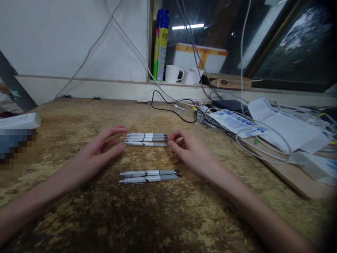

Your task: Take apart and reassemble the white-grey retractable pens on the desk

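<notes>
Several white click pens with grey grips lie side by side in a row [149,137] on the worn wooden table. The nearest pen of that row [147,144] sits slightly apart from the others. My left hand [106,144] is open at the clicker ends, thumb and fingers spread around empty space. At the writing tips is my right hand [185,146], its fingers curved and thumb apart, with nothing held; whether a fingertip touches the nearest pen I cannot tell. Closer to me, two more such pens [150,173] [151,179] lie next to each other.
At the right, papers [284,126], tangled cables and a white power strip [317,167] cover a board. A black cable [171,109] loops at the back. A spray can [161,45] and a white mug [172,73] stand on the sill. Another white strip [21,121] is at left.
</notes>
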`<state>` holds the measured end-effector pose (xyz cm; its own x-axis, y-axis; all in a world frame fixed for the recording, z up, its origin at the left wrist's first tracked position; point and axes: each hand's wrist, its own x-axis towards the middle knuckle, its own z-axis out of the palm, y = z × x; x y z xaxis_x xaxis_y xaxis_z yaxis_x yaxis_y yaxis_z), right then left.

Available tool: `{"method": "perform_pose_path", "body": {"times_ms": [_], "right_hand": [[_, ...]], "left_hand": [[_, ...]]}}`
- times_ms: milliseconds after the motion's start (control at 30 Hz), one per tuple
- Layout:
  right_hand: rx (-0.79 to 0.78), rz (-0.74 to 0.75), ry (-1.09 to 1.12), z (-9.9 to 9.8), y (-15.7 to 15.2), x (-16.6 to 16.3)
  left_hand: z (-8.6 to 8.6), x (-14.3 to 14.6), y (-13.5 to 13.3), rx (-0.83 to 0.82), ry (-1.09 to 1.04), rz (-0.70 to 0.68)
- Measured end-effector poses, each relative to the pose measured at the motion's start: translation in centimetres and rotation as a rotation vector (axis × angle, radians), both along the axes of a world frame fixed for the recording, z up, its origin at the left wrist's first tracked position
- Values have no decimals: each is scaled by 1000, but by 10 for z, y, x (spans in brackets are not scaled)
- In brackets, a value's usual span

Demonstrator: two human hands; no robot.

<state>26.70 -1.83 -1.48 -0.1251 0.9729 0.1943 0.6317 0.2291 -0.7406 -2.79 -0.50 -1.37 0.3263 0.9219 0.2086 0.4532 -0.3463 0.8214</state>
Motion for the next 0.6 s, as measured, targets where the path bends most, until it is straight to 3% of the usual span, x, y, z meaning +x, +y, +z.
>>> {"method": "perform_pose_path", "body": {"times_ms": [200,600], "right_hand": [[-114,-59,129,-7,5,-3],[-87,-76,171,-11,7,-3]], "left_hand": [[-13,6,-1,-118,-125,60],[-16,11,-8,-135,-167,-7]]}}
